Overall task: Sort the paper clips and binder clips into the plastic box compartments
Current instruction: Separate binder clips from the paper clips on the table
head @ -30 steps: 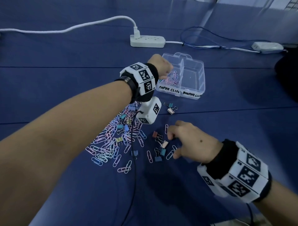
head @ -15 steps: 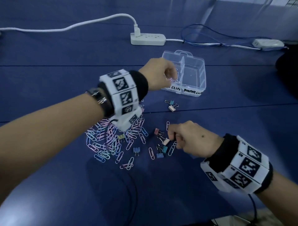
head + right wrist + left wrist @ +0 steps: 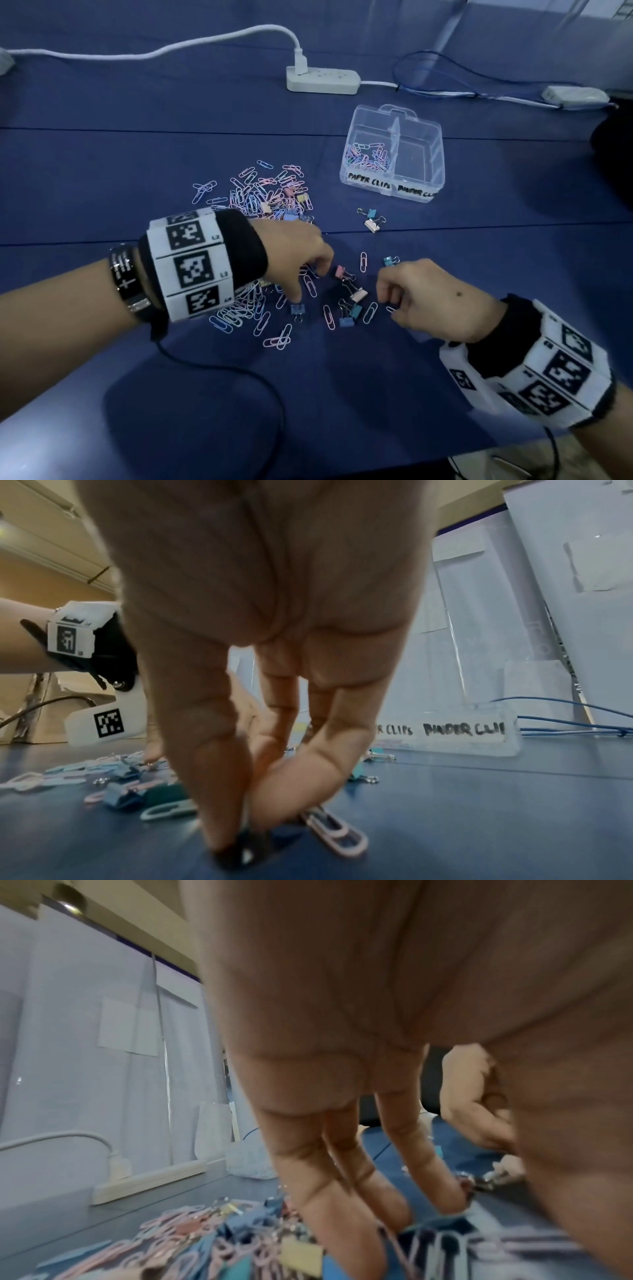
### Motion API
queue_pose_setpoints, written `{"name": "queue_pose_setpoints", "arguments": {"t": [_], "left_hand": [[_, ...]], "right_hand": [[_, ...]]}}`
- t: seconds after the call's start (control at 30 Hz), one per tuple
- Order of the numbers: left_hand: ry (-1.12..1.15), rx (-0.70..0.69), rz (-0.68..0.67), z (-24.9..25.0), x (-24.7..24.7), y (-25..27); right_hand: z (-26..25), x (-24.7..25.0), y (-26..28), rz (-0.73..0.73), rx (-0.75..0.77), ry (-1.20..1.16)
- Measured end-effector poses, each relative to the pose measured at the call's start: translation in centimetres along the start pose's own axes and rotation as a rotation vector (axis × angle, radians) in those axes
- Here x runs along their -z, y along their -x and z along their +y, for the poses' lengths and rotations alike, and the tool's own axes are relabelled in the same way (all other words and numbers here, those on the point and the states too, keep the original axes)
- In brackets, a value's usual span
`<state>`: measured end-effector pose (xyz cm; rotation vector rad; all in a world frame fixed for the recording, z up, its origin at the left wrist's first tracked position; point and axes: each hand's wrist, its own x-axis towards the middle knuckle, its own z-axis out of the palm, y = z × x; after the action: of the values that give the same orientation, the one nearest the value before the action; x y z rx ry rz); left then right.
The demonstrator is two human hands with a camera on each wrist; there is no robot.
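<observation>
Both hands' fingers (image 3: 385, 291) hide clips beneath; box (image 3: 424, 178) label half-legible.

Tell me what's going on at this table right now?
A person is sorting clips into a clear plastic box. Its paper clip compartment already holds some; the binder clip compartment looks empty. The left hand reaches down into the loose paper clips. The right hand pinches a pink paper clip against the blue table. Binder clips lie between the hands.
</observation>
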<state>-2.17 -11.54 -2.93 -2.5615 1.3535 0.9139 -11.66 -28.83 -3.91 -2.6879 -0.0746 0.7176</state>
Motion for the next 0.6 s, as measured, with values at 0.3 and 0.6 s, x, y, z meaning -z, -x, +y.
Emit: {"name": "queue_pose_setpoints", "arguments": {"t": [0.3, 0.6], "left_hand": [[0.004, -0.034, 0.134, -0.1, -0.8, -0.1], [0.073, -0.010, 0.098, -0.1, -0.8, -0.4]], "right_hand": [[0.9, 0.4, 1.1, 0.140, -0.069, -0.039], [0.5, 0.3, 0.1, 0.147, -0.114, 0.029]]}}
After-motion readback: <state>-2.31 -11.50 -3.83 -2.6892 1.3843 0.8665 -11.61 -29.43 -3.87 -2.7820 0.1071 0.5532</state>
